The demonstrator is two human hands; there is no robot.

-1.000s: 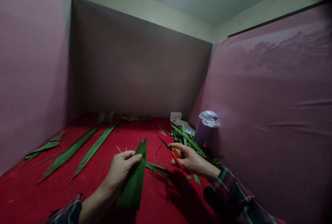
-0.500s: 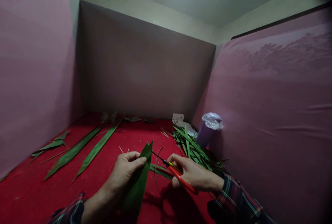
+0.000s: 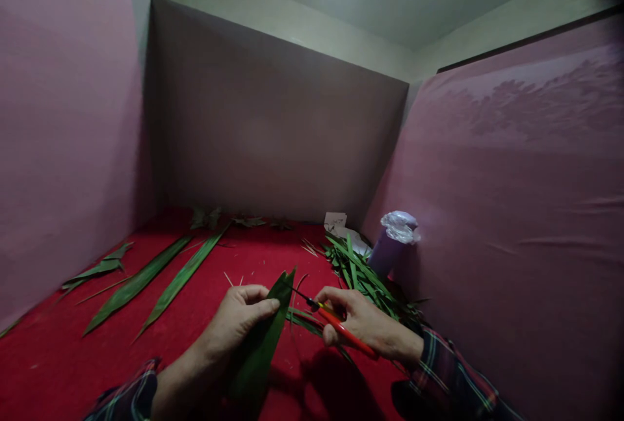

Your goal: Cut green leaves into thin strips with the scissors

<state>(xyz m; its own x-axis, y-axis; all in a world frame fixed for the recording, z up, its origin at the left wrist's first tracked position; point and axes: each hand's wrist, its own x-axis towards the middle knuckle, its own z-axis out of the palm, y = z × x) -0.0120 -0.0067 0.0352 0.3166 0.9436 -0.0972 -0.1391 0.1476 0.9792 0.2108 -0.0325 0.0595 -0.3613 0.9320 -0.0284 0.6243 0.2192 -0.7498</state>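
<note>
A broad green leaf (image 3: 260, 356) is pinched near its notched top between the thumb and fingers of my left hand (image 3: 238, 317). Its lower end drops toward the bottom edge of the view. My right hand (image 3: 358, 320) is closed round the red and yellow handles of a pair of scissors (image 3: 344, 333). The dark blades point left and meet the leaf close to its tip; whether they are parted there I cannot make out. Thin green strips (image 3: 305, 320) lie on the red cloth behind the scissors.
Two long leaves (image 3: 139, 288) lie on the red cloth (image 3: 190, 317) at left, beside a folded leaf piece (image 3: 100, 269). At right are a heap of green leaf strips (image 3: 361, 271), a purple container (image 3: 387, 252) with clear plastic on top, and a white card (image 3: 335, 221). Pink-covered walls flank both sides.
The leaf and my left hand have shifted slightly right, with the leaf's tip leaning further right. The scissor handles have drawn closer together.
</note>
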